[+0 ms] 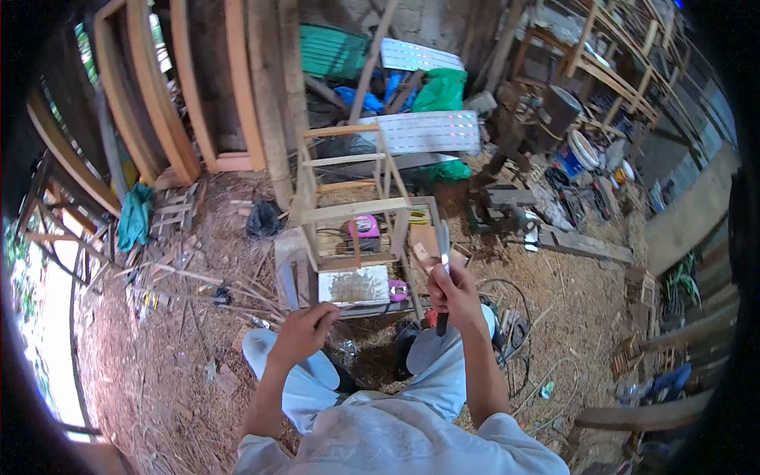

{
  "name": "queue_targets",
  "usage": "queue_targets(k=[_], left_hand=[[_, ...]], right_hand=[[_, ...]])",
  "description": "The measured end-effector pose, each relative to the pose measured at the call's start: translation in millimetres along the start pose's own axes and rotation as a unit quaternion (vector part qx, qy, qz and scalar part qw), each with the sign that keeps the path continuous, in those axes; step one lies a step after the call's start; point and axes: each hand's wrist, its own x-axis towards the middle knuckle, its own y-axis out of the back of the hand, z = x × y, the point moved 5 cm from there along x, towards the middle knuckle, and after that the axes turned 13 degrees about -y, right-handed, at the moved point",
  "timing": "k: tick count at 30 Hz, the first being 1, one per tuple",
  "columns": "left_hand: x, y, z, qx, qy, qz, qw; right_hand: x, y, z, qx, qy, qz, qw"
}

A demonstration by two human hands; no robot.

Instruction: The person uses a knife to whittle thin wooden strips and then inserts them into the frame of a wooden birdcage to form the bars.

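**A:** What do I have in hand here?

**B:** My right hand (453, 291) is fisted around a knife (444, 273), dark handle low, blade pointing up and away from me. My left hand (302, 332) is curled narrow around something thin, maybe a strip or stick; I can't tell what, it's too small in the head view. The two hands are apart, both above my knees.

**A:** How do I do this bit well?

**B:** I judge it's trimming or whittling. I'd bring the piece to the blade, keep the edge turned away from my legs, and take shallow strokes with the left fingers well behind the edge. The grip on the handle looks firm; I'd keep it so.

**A:** And underfoot?

**B:** Dirt floor (158, 348) thick with shavings and sawdust, loose sticks, a cable (507, 294) curling by my right foot. Slippery, easy to snag.

**A:** The room?

**B:** A crowded wood shop. A small unfinished frame (348, 207) stands just ahead, a pink tape (364, 226) inside it. Door frames (198, 87) lean at the left, a green cloth (135, 214) hangs nearby, and shelves (625, 55) of clutter fill the right.
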Motion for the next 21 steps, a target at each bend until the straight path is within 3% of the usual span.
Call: queue_targets(k=[2, 6, 8, 9, 11, 12, 14, 16, 17, 18, 21], left_hand=[[-15, -3, -6, 0.017, 0.022, -0.003, 1.0], [-31, -25, -1, -0.082, 0.038, -0.039, 0.995], [-38, -50, -3, -0.302, 0.187, -0.078, 0.931], [-37, -55, -2, -0.301, 0.196, -0.064, 0.931], [-34, -69, 9, -0.477, 0.148, -0.05, 0.865], [-35, -74, 6, -0.478, 0.157, -0.039, 0.864], [-46, -87, -5, -0.518, 0.28, 0.009, 0.808], [-54, -93, -6, -0.559, 0.302, 0.042, 0.771], [-60, -97, -10, -0.565, 0.314, 0.085, 0.758], [-66, -97, -12, -0.57, 0.326, 0.125, 0.744], [-83, -101, -20, -0.57, 0.363, 0.151, 0.722]], right_hand=[[7, -13, 5, -0.018, -0.007, 0.001, 1.0], [19, -23, 28, -0.068, -0.048, -0.002, 0.997], [26, -33, 47, -0.044, -0.102, -0.031, 0.993], [28, -36, 57, -0.074, -0.134, -0.028, 0.988], [26, -54, 79, -0.099, -0.163, -0.054, 0.98], [24, -60, 90, -0.116, -0.184, -0.068, 0.974], [26, -61, 108, -0.121, -0.206, -0.102, 0.966], [29, -57, 114, -0.145, -0.166, -0.074, 0.973], [28, -54, 117, -0.162, -0.181, -0.048, 0.969], [25, -51, 126, -0.062, -0.224, -0.043, 0.972], [13, -40, 137, -0.081, -0.236, -0.012, 0.968]])
